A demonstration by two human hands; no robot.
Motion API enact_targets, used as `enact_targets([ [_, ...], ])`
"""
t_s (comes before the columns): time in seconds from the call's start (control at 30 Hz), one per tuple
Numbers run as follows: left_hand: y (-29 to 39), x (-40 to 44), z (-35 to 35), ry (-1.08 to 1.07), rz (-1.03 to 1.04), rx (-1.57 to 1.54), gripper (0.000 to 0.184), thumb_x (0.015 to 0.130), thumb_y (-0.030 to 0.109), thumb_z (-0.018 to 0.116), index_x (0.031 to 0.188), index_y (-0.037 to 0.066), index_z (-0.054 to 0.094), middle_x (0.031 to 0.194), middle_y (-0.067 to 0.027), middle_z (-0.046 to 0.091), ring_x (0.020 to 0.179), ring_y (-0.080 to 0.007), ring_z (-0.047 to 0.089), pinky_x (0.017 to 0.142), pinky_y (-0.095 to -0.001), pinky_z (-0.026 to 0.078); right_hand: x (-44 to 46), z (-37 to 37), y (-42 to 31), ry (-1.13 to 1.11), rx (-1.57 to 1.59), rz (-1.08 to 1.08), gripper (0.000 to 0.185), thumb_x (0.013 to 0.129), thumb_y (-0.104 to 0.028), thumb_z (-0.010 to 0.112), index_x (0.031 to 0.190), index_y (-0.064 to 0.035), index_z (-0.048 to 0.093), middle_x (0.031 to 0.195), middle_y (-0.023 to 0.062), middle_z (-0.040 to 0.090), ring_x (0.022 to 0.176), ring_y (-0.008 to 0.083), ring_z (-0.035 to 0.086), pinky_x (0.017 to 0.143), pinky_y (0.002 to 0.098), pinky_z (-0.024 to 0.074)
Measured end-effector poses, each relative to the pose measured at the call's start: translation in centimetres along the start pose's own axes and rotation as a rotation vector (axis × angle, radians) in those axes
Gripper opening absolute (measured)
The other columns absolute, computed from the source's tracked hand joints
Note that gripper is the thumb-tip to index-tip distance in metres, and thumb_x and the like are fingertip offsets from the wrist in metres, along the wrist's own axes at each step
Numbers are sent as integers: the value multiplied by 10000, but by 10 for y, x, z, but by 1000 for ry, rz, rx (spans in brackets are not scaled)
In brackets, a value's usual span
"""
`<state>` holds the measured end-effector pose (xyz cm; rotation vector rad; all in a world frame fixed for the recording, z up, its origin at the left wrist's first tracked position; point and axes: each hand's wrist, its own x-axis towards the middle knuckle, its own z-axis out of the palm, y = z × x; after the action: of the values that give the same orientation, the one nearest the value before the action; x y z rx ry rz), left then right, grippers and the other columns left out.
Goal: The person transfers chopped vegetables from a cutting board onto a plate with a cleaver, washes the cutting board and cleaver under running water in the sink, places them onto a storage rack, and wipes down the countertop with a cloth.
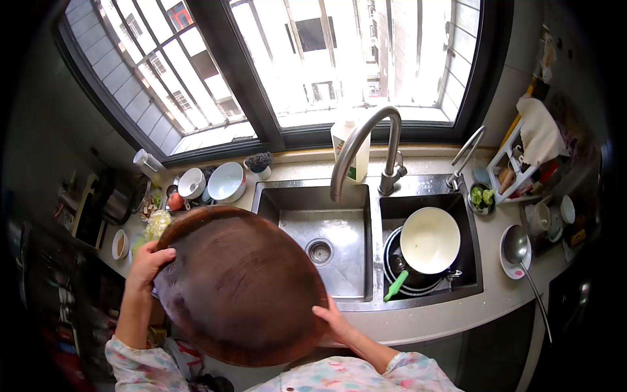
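A large round dark-brown board (241, 284) with a reddish-brown rim is tilted in front of my body, left of centre. My left hand (151, 261) grips its left edge, thumb on the near face. On the lower right edge my right hand (332, 321) holds it the same way, fingers partly hidden behind. The board covers part of the counter and overlaps the front left corner of the left sink basin (339, 242), whose drain shows.
The right basin holds a cream bowl (430, 240), stacked pans and a green-handled utensil (396, 286). A tall faucet (356, 147) arches over the left basin. White bowls (226, 182) and vegetables (157, 225) stand at left. A ladle (516, 245) rests on a dish at right.
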<state>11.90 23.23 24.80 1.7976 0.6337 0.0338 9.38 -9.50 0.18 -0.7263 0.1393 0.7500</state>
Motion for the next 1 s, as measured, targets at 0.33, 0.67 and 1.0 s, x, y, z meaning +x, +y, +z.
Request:
enact_targets([
  [0.33, 46, -81, -25, 133, 365, 410, 596, 616, 59, 704, 1162, -88, 513, 976, -64, 609, 838, -102, 566, 753, -226, 460, 21, 92, 106, -265, -181, 480, 841, 844, -384, 586, 1390, -196, -25, 1292, 133, 386, 1011, 267, 552, 748, 400, 520],
  [0.67, -5, -114, -54, 262, 451, 486, 708, 606, 172, 724, 1226, -44, 460, 1040, -95, 574, 954, -154, 537, 865, -263, 406, 52, 70, 115, -258, -793, 414, 637, 853, -324, 578, 1350, -50, 290, 909, 134, 600, 690, 204, 622, 576, 323, 523],
  [1.0, 6, -125, -22, 195, 477, 463, 647, 613, 103, 708, 1203, 48, 447, 1032, -115, 587, 960, -196, 544, 857, -314, 418, 76, 252, -60, -246, -1086, -1418, 456, 802, -203, 597, 1207, -29, 477, 1230, 141, 481, 1188, 321, 408, 986, 431, 311],
])
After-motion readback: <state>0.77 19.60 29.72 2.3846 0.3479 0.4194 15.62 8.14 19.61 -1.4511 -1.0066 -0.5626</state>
